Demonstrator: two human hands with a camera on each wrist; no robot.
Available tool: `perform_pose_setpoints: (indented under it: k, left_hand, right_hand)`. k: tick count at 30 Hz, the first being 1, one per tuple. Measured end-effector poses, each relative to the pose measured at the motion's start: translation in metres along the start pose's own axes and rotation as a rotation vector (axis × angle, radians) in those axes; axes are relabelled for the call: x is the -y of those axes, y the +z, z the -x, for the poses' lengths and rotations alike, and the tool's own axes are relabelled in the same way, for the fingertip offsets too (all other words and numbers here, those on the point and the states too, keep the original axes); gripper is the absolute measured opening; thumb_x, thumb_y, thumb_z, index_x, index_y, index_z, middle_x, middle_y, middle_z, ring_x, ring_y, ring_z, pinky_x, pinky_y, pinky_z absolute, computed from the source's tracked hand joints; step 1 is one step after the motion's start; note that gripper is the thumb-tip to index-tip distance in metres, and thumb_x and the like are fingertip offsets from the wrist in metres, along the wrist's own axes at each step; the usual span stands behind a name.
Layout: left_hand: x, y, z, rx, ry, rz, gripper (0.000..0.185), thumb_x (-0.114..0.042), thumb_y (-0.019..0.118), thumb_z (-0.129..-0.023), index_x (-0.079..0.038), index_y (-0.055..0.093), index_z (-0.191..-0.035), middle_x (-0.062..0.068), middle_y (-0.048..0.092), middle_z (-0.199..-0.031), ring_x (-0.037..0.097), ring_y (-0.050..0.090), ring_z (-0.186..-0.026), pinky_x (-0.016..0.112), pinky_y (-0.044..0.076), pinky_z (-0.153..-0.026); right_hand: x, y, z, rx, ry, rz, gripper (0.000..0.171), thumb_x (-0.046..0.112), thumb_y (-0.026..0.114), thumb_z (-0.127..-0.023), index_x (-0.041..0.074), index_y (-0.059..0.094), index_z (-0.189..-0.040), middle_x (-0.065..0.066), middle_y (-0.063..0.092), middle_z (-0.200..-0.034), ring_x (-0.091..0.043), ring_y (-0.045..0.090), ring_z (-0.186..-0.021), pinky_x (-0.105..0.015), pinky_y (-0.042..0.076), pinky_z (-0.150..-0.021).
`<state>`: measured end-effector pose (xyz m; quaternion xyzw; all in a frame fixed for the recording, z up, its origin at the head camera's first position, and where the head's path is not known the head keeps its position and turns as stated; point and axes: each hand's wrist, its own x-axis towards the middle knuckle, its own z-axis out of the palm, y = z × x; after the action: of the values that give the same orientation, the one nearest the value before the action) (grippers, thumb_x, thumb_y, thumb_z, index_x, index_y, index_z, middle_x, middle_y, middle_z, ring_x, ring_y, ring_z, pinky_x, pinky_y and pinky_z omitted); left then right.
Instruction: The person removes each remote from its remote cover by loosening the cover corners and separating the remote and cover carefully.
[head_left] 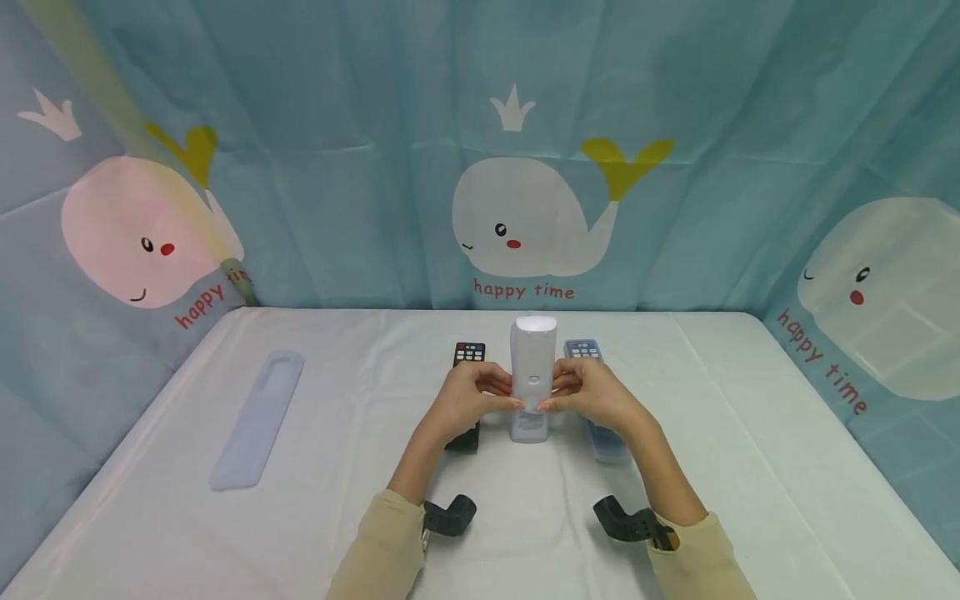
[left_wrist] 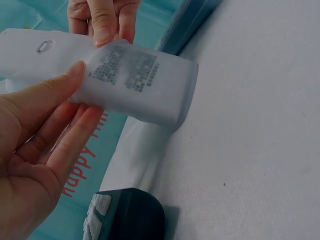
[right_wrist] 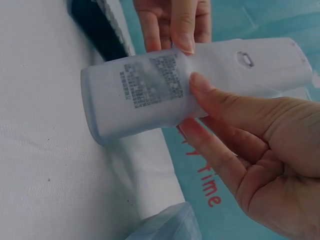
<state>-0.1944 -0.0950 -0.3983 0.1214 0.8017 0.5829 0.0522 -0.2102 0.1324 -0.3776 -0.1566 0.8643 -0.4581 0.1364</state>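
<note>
A white remote (head_left: 533, 354) lies back-up at the table's middle, its near end inside a translucent silicone sleeve (head_left: 528, 427). My left hand (head_left: 491, 392) pinches it from the left and my right hand (head_left: 573, 392) from the right, both thumbs at the sleeve's upper edge. The left wrist view shows the sleeved end (left_wrist: 142, 85) with printed text under the silicone, my left thumb (left_wrist: 52, 97) on it and the right hand's fingers (left_wrist: 102, 22) opposite. In the right wrist view my right thumb (right_wrist: 220, 107) presses the sleeve (right_wrist: 140, 97).
A black remote (head_left: 468, 357) lies just left of the white one, partly under my left hand. A remote in a blue sleeve (head_left: 594, 358) lies to the right. An empty pale sleeve (head_left: 258, 417) rests at the table's left. Whale-print cloth walls surround the white table (head_left: 750, 433).
</note>
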Motion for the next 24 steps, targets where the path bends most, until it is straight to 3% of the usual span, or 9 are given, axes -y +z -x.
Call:
perform_pose_setpoints:
  k: [13, 24]
  left_hand:
    - [-0.0045, 0.0026, 0.0013, -0.045, 0.017, -0.016, 0.024, -0.005, 0.087, -0.086, 0.002, 0.076, -0.106, 0.013, 0.077, -0.1, 0.023, 0.075, -0.093, 0.037, 0.062, -0.083]
    - [-0.005, 0.003, 0.0003, -0.037, 0.002, 0.053, 0.026, -0.006, 0.085, -0.089, 0.001, 0.075, -0.113, 0.015, 0.076, -0.113, 0.028, 0.077, -0.099, 0.039, 0.063, -0.085]
  right_hand:
    - [0.0032, -0.0008, 0.0029, -0.037, -0.067, 0.012, 0.036, 0.007, 0.085, -0.089, -0.009, 0.07, -0.117, -0.019, 0.076, -0.11, -0.032, 0.076, -0.104, -0.046, 0.062, -0.092]
    - [0.0067, -0.0049, 0.0058, -0.04, -0.076, -0.012, 0.035, 0.008, 0.081, -0.093, -0.007, 0.069, -0.123, -0.022, 0.073, -0.121, -0.035, 0.073, -0.108, -0.044, 0.063, -0.091]
